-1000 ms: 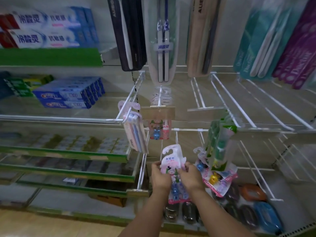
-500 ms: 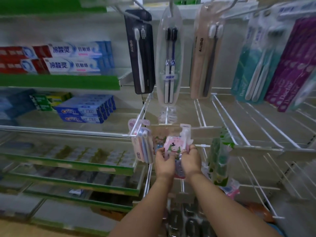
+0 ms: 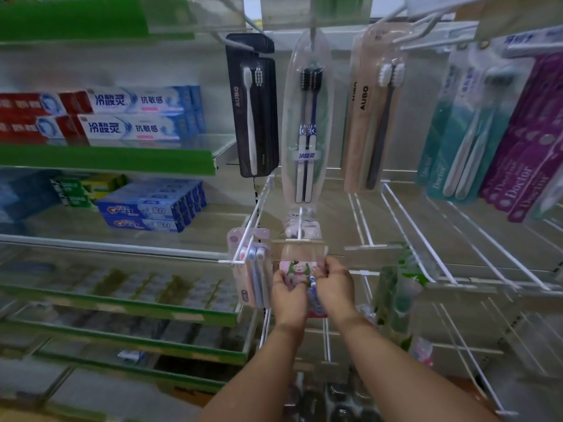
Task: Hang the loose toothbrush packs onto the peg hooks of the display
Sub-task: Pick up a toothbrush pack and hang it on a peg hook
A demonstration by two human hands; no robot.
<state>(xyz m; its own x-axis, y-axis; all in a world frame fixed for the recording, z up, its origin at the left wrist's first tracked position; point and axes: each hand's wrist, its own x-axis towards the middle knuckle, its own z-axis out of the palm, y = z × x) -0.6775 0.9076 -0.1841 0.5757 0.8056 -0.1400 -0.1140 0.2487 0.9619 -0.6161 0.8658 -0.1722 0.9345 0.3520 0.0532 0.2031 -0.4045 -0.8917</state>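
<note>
Here we hold the pink toothbrush pack (image 3: 298,270) just under the peg hook (image 3: 300,222), the fingers (image 3: 329,262) of left hand (image 3: 288,296) and right hand (image 3: 334,287) clamped on its edges; next we likely thread its hole onto the wire.

left grip (image 3: 289,295) pinching pack (image 3: 297,269) | right grip (image 3: 335,284) pinching same pack | forearms extended forward

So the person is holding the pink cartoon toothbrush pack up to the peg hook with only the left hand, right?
Not quite: both hands hold it. The head view shows the left hand and the right hand each gripping the pink cartoon toothbrush pack, held up to the peg hook.
</note>
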